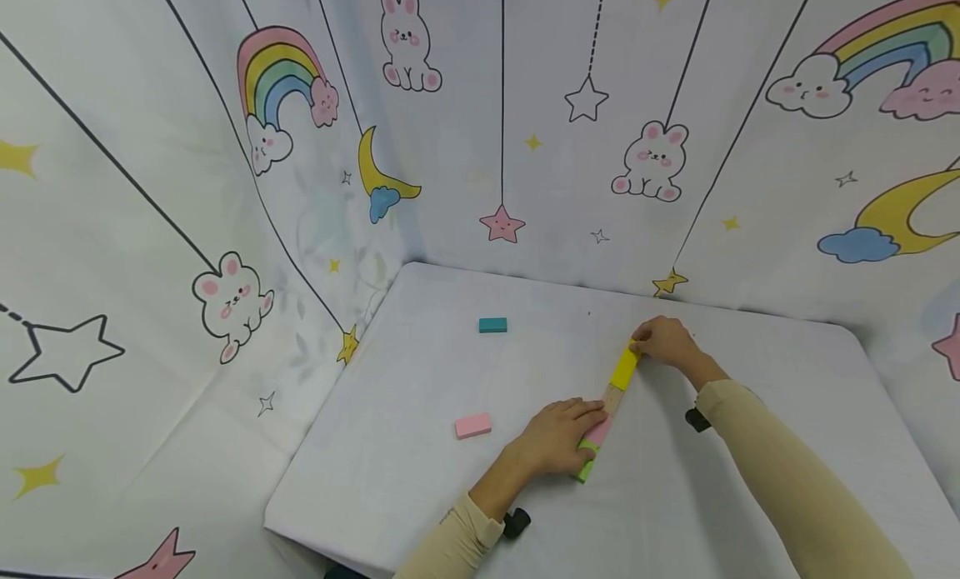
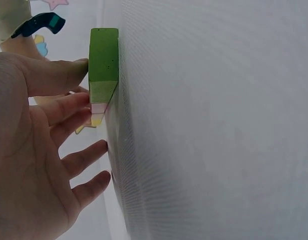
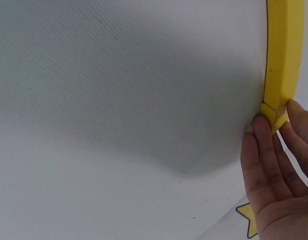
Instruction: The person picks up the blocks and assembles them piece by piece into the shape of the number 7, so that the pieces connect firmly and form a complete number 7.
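Note:
Several blocks form one slanted row on the white table: light green (image 1: 582, 471) nearest, then pink (image 1: 598, 432), bare wood (image 1: 612, 399) and yellow (image 1: 625, 368) farthest. My left hand (image 1: 558, 437) rests along the near part, its thumb by the green block and its fingertips against the row's side; the fingers are extended in the left wrist view. At the far end, my right hand (image 1: 670, 343) pinches a yellow block (image 3: 268, 111) between thumb and fingers. This end block meets a longer yellow stretch (image 3: 283, 55) at a visible seam and is mostly covered by fingers.
Left of the row lie a loose pink block (image 1: 473, 426) and, farther back, a teal block (image 1: 492, 325). White cloth (image 1: 465, 171) printed with rabbits, stars and rainbows rises behind the table's back and left edges.

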Available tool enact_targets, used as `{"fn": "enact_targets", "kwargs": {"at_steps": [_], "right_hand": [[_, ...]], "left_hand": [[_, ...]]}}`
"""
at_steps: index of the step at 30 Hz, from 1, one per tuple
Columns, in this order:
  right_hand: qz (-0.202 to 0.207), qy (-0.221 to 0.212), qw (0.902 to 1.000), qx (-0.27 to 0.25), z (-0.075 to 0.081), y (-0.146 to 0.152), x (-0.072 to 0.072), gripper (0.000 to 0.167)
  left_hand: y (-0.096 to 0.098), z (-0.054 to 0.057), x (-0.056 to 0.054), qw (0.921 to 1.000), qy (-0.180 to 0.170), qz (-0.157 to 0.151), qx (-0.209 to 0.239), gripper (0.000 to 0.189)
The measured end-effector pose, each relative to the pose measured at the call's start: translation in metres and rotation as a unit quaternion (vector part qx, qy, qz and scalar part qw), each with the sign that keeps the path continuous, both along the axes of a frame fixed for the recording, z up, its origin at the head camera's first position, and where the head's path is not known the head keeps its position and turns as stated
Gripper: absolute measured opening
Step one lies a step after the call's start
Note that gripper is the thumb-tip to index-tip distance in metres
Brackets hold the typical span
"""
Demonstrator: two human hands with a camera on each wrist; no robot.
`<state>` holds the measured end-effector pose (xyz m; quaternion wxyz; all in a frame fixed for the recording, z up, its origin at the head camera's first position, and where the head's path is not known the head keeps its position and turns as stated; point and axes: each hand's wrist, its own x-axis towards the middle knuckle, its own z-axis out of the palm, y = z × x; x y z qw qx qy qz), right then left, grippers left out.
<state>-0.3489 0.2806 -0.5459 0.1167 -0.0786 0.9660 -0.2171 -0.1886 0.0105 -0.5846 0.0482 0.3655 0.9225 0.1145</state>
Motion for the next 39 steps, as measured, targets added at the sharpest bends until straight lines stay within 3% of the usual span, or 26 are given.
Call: {"fn": "enact_targets", "kwargs": {"at_steps": [39], "right_hand": [[0.011,-0.004,0.9999,0.0,0.0053,-0.001,-0.0009,0.031]], "left_hand": [[0.0001,0.0026,-0.0017,1.0,-0.001,0.002,-0.003,0.062]]}}
